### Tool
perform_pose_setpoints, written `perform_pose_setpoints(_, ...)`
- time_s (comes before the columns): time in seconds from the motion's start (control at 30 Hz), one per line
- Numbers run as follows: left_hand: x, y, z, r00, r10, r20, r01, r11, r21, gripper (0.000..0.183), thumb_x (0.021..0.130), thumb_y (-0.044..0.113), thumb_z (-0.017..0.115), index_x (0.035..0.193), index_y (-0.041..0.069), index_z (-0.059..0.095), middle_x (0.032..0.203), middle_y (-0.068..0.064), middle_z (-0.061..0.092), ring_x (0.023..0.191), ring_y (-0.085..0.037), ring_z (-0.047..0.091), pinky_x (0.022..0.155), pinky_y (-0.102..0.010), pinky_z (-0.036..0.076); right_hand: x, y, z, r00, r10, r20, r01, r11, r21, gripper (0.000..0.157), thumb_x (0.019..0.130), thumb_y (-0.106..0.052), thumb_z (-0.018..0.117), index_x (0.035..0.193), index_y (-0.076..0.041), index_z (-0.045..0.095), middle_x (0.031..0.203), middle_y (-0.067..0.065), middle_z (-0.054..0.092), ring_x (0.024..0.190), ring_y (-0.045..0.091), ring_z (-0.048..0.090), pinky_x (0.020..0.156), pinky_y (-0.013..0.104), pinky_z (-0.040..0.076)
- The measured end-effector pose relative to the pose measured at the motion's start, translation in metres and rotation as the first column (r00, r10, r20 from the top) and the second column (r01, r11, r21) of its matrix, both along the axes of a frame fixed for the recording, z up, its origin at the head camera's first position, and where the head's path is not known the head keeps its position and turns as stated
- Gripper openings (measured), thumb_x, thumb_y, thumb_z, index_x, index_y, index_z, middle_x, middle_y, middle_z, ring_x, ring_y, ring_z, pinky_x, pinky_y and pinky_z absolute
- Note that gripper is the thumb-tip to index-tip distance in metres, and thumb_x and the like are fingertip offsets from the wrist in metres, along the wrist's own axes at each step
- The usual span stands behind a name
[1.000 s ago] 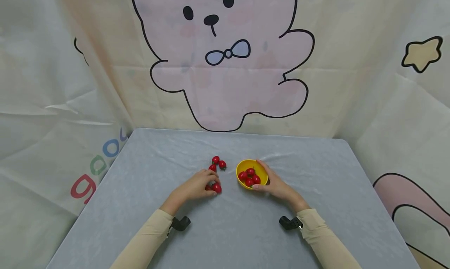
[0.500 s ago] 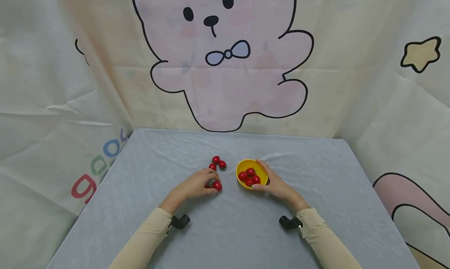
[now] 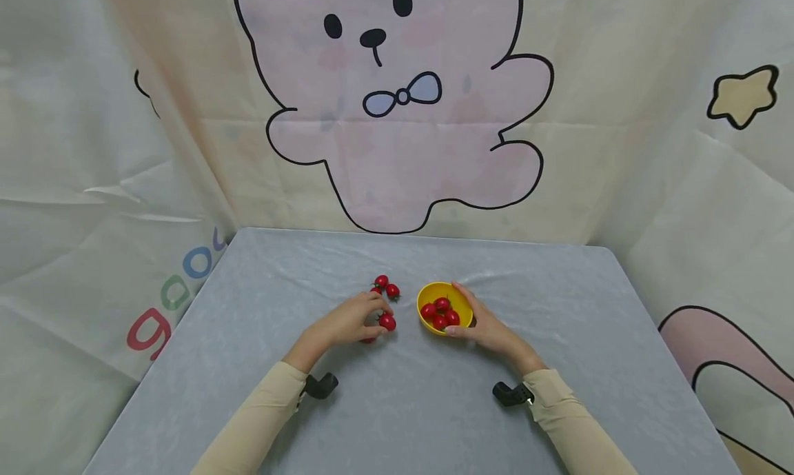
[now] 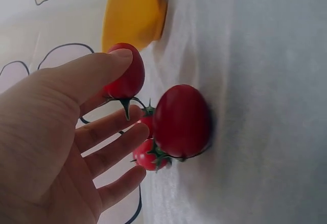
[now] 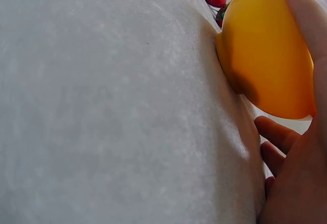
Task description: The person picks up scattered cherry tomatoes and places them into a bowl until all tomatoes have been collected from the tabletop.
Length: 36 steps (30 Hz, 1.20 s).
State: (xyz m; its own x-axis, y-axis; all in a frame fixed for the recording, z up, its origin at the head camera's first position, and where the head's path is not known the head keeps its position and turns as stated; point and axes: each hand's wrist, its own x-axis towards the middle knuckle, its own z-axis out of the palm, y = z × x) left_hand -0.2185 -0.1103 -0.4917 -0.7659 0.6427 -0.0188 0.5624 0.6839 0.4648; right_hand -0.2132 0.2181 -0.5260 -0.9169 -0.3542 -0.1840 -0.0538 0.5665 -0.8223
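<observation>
The left hand (image 3: pixel 347 321) pinches a cherry tomato (image 3: pixel 387 321) just off the desk (image 3: pixel 248 365), beside the yellow bowl (image 3: pixel 428 294) (four inside), which the right hand's (image 3: pixel 486 327) grip cups steady.

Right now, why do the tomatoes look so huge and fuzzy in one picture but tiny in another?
In the left wrist view the camera sits very close, so the tomato looks big and soft-edged, and the left hand is blurry too. The head view looks from farther off, so tomatoes and the yellow bowl look small but sharp. In the right wrist view the bowl fills the corner, slightly out of focus.
</observation>
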Motion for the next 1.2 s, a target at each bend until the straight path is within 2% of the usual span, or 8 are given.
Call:
perform_pose_setpoints(0.27, -0.005, 0.010, 0.012, 0.999, 0.026, 0.032, -0.026, 1.000, -0.005, 0.036, 0.089, 0.033, 0.073, 0.122, 0.021, 0.065, 0.132, 0.000, 0.059, 0.122, -0.019, 0.055, 0.106, -0.041, 0.048, 0.000, 0.000, 0.000, 1.000, -0.007, 0.001, 0.007, 1.000, -0.002, 0.101, 0.081, -0.050, 0.077, 0.157, -0.041, 0.011, 0.167, 0.009, 0.015, 0.151, 0.038, 0.022, 0.118, 0.067, 0.018)
perform_pose_setpoints(0.57, -0.009, 0.017, 0.024, 1.000, -0.005, 0.018, 0.005, 1.000, 0.015, 0.037, 0.089, 0.029, 0.074, 0.123, 0.018, 0.064, 0.129, -0.002, 0.060, 0.116, -0.027, 0.059, 0.102, -0.041, 0.049, 0.000, 0.001, 0.000, 1.000, 0.005, -0.018, -0.005, 1.000, 0.007, 0.101, 0.082, -0.050, 0.076, 0.158, -0.039, 0.010, 0.167, 0.011, 0.014, 0.151, 0.040, 0.021, 0.117, 0.068, 0.018)
perform_pose_setpoints(0.8, -0.012, 0.023, 0.027, 1.000, -0.025, 0.011, 0.024, 0.999, 0.032, 0.032, 0.090, 0.029, 0.073, 0.120, 0.020, 0.065, 0.125, 0.001, 0.061, 0.114, -0.024, 0.058, 0.100, -0.038, 0.050, 0.000, 0.001, -0.001, 1.000, -0.007, 0.000, 0.007, 1.000, 0.008, 0.101, 0.081, -0.051, 0.077, 0.156, -0.043, 0.010, 0.167, 0.009, 0.013, 0.151, 0.038, 0.020, 0.118, 0.068, 0.017)
perform_pose_setpoints(1.2, -0.020, 0.032, 0.031, 0.999, -0.047, -0.020, 0.047, 0.999, 0.015, 0.032, 0.091, 0.034, 0.071, 0.120, 0.021, 0.065, 0.124, 0.000, 0.061, 0.112, -0.024, 0.059, 0.100, -0.037, 0.049, 0.000, 0.001, -0.001, 1.000, -0.016, 0.016, 0.016, 1.000, -0.001, 0.100, 0.080, -0.052, 0.076, 0.156, -0.043, 0.012, 0.167, 0.009, 0.014, 0.150, 0.039, 0.022, 0.117, 0.069, 0.019)
